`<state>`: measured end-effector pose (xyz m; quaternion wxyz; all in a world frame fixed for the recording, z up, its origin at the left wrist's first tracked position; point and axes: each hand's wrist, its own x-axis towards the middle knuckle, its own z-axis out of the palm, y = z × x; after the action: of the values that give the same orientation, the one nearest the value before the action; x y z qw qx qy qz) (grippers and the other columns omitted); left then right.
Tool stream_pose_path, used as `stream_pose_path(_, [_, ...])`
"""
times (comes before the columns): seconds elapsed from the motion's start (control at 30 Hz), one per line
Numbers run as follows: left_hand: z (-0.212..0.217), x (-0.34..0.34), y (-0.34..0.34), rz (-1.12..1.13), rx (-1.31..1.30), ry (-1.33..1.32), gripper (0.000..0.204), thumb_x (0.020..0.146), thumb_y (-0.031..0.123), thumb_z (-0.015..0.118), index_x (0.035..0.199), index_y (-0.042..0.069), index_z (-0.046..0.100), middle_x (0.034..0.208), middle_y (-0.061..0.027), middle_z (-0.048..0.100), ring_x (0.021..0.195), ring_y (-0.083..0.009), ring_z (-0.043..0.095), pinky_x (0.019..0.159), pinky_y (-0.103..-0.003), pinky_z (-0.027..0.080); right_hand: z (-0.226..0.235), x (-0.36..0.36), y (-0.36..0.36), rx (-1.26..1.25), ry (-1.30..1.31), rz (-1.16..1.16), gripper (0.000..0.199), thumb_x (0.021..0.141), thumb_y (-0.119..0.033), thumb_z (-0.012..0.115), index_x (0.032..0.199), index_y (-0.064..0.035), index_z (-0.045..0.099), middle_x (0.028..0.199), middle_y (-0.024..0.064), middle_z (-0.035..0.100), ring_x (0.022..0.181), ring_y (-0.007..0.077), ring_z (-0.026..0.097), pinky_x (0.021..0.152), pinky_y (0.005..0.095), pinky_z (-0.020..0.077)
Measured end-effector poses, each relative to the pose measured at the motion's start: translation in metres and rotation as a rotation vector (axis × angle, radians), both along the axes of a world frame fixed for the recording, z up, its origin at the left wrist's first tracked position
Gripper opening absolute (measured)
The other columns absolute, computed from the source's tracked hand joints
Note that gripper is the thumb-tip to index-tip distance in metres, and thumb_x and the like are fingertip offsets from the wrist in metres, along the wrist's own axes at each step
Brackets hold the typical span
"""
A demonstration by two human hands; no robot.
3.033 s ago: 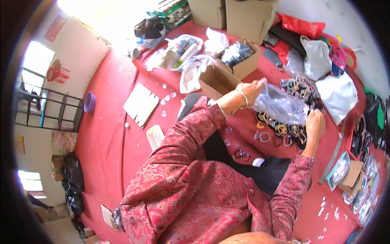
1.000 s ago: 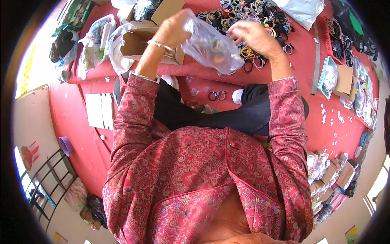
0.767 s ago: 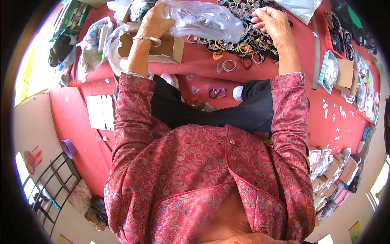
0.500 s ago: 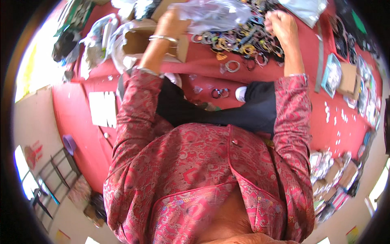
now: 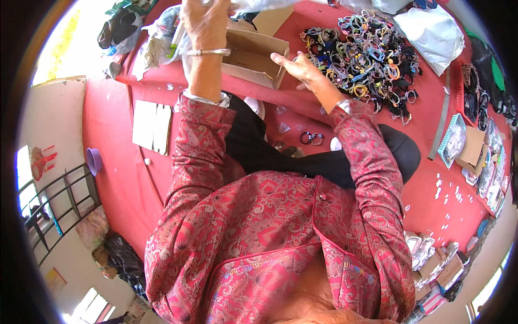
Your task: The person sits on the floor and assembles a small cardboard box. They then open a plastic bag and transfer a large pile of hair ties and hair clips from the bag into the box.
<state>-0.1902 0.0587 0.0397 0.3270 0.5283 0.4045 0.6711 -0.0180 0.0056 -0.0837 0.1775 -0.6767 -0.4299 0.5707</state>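
At top edge, left hand (image 5: 202, 21) grips a clear bag (image 5: 253, 5), mostly cut off; right hand (image 5: 297, 67) open, empty, beside one box (image 5: 251, 56), near bangle pile (image 5: 361, 54).

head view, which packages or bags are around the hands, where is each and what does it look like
Cardboard box: open, brown, between the left hand and right hand.
Clear plastic bag: crinkled, held up by the left hand at the top edge.
White plastic bag: flat, upper right, beside the pile of hair ties.
Packets in clear wrap: a row along the right edge.
Flat white cards: on the red floor, left.
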Motion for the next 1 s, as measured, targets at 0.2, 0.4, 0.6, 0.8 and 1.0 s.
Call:
stream_pose_path(0.2, [-0.020,-0.029,0.006,0.067,-0.014,0.071,0.051,0.075,0.000,0.055,0.124,0.002,0.041,0.099,-0.0064,0.051,0.064,-0.0091,0.050,0.052,-0.022,0.043,-0.026,-0.036,0.015,-0.137,0.137,-0.026,0.033,0.074,-0.028,0.059,0.095,-0.0036,0.054,0.096,0.0126,0.055,0.081,0.0267,0.055,0.057,0.0398,0.0508])
stream_pose_path(0.4, [-0.020,-0.028,0.005,0.140,0.028,0.107,0.053,0.073,-0.002,0.052,0.125,-0.001,0.039,0.116,-0.0133,0.050,0.063,-0.0089,0.051,0.052,-0.021,0.043,-0.046,-0.029,0.002,-0.070,0.426,-0.182,0.014,0.075,-0.012,0.053,0.084,-0.0026,0.055,0.084,0.0082,0.055,0.071,0.0209,0.056,0.048,0.0401,0.0528])
stream_pose_path(0.6, [-0.004,-0.026,0.001,0.175,-0.019,0.197,0.057,0.071,-0.002,0.052,0.126,-0.003,0.036,0.111,-0.0136,0.053,0.060,-0.0088,0.050,0.049,-0.023,0.043,-0.009,-0.023,0.000,-0.186,0.296,-0.206,0.012,0.071,-0.004,0.053,0.081,0.0021,0.050,0.089,0.0111,0.045,0.074,0.0249,0.052,0.054,0.0419,0.0587])
stream_pose_path(0.8, [-0.006,-0.040,0.006,0.055,-0.010,0.265,0.039,0.074,0.003,0.059,0.111,-0.003,0.049,0.086,-0.0102,0.059,0.068,-0.0147,0.058,0.057,-0.026,0.048,-0.010,0.052,-0.019,-0.125,0.146,-0.021,0.014,0.066,-0.005,0.059,0.077,0.0017,0.054,0.067,0.0076,0.049,0.061,0.0219,0.052,0.051,0.0362,0.0516])
stream_pose_path(1.0, [0.015,-0.011,0.001,-0.059,-0.061,0.122,0.038,0.073,-0.005,0.055,0.109,-0.004,0.048,0.084,-0.0086,0.058,0.059,-0.0110,0.055,0.052,-0.022,0.046,0.073,0.177,-0.073,-0.120,0.267,-0.298,0.022,0.069,-0.005,0.058,0.088,0.0044,0.052,0.083,0.0141,0.056,0.074,0.0304,0.060,0.057,0.0466,0.0558])
